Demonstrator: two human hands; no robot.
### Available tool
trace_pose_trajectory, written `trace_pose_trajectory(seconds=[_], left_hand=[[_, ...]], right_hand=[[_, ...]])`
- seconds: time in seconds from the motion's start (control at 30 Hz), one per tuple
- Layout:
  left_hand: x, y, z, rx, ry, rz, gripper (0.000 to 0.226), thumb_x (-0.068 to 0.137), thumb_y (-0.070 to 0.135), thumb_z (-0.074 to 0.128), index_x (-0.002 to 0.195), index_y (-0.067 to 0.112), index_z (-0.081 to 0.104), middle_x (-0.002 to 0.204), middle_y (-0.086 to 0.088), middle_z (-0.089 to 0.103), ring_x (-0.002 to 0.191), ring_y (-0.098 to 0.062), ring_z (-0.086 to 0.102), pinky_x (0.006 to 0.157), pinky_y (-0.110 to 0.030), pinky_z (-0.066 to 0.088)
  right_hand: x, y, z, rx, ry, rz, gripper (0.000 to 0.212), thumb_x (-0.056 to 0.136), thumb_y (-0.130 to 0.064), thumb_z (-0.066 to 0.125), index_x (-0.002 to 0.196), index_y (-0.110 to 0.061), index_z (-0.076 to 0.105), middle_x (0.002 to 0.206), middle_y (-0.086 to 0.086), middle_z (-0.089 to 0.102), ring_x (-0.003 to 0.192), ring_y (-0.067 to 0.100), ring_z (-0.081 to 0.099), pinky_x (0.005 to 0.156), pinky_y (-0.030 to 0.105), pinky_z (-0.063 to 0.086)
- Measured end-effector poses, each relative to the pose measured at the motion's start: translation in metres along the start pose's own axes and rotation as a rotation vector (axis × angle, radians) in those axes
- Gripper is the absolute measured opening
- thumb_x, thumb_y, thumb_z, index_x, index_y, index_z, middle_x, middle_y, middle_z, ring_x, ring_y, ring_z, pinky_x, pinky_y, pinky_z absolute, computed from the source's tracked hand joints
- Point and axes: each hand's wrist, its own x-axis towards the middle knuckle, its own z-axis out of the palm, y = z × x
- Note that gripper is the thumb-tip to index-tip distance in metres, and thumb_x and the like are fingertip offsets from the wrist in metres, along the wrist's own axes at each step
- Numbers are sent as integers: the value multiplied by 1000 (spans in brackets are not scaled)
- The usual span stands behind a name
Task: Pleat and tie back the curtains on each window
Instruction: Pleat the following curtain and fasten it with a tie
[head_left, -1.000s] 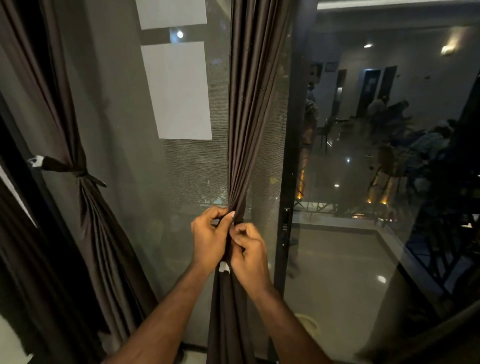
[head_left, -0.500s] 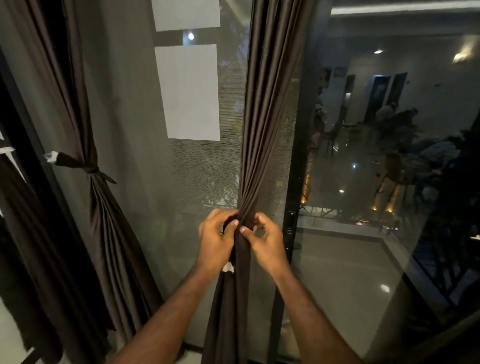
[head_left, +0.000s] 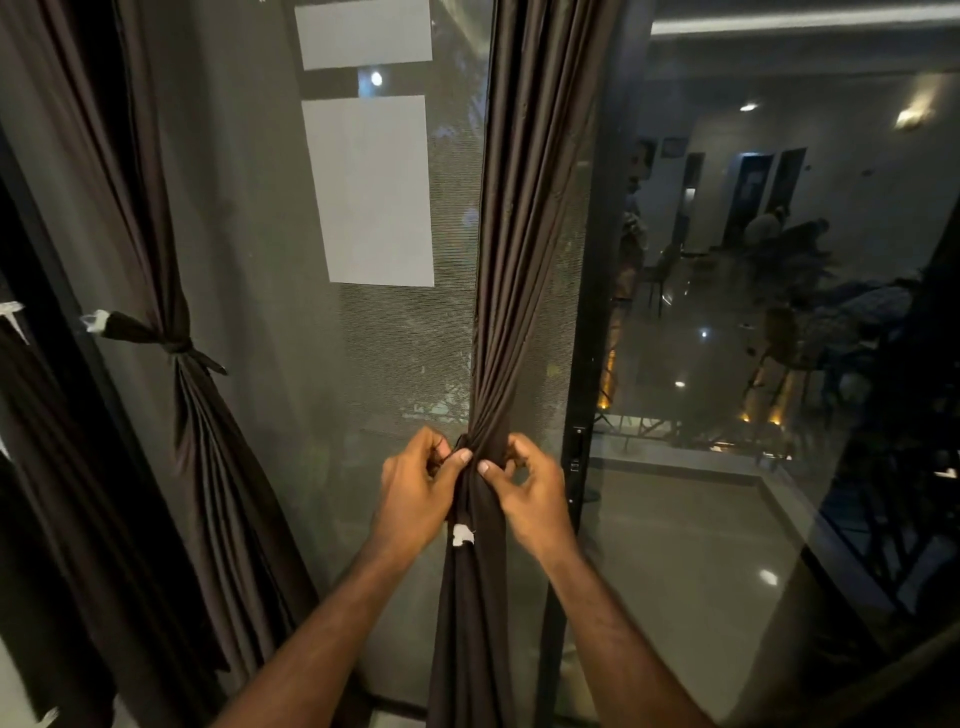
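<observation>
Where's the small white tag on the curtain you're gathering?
In the head view, the small white tag sits low centre on the dark brown gathered curtain, just below the pinch point, between the left hand and right hand.

The right hand (head_left: 530, 491) is sliding off the left hand (head_left: 415, 493) and out to the right side of the gathered curtain (head_left: 485, 467), so both thumbs are now pinching the bundle face to face. The white tag (head_left: 461, 535) below is showing more fully between the wrists.
</observation>
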Motion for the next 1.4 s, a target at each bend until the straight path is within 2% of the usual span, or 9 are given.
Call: trace_pose_trajectory(seconds=[0.27,0.5,0.73,0.87,0.97,1.07,1.1,1.23,1.4], left_hand=[[-1,4,-3,-78,-14,77,16,97,-1,56,96,15,56,75,5,64,62,-8,62,61,-27,49],[-5,18,5,-249,-147,-22,29,94,28,66,121,21,61,106,15,72,101,-2,69,87,-22,54],[9,19,4,-368,-92,-74,17,96,-2,61,107,8,69,88,8,76,85,-2,71,76,-16,52],[19,18,-2,-395,-108,-111,20,97,-7,55,113,0,66,94,5,74,86,0,70,75,-14,51],[21,17,-5,-394,-151,-108,24,97,-7,55,117,1,65,100,1,75,91,-4,71,79,-18,53],[20,18,-8,-380,-182,-96,19,97,-4,58,111,5,67,92,7,75,85,-3,71,75,-18,53],[20,18,-10,-329,-164,-72,15,95,1,63,105,11,69,87,12,75,82,0,70,73,-16,51],[24,12,-17,176,114,-83,35,77,43,84,65,16,64,57,7,56,62,-12,57,57,-29,38],[29,27,-14,278,94,-373,65,66,65,81,59,8,49,53,-1,56,59,-25,58,54,-33,38]], right_hand=[[-1,1,4,-18,1,12,20,91,-10,70,107,-22,71,93,-6,72,86,15,68,80,37,58],[-5,7,18,-167,100,-59,13,87,-29,55,98,-27,63,76,-3,62,66,17,56,63,49,51],[-2,5,5,-219,-30,-80,31,83,-32,70,113,-24,73,103,-13,67,99,6,62,88,40,54],[8,1,-11,-249,151,-102,43,78,-11,81,114,-28,65,116,-12,56,116,6,55,99,31,47],[24,-2,-14,-336,-149,64,58,84,-31,75,131,-52,48,126,-31,55,131,7,51,109,43,37],[32,-7,-17,-490,-338,86,10,96,-37,60,92,-46,65,75,-19,64,82,5,64,91,49,51],[34,-9,-19,-479,-323,85,18,100,-35,57,84,-37,66,66,-12,61,68,6,59,80,45,51],[34,-31,-25,-169,-293,239,35,106,-27,51,73,-15,56,56,-1,40,49,14,38,56,35,34],[25,-53,-8,538,-274,570,37,107,-24,39,75,-13,52,58,3,42,49,19,43,57,39,50]])
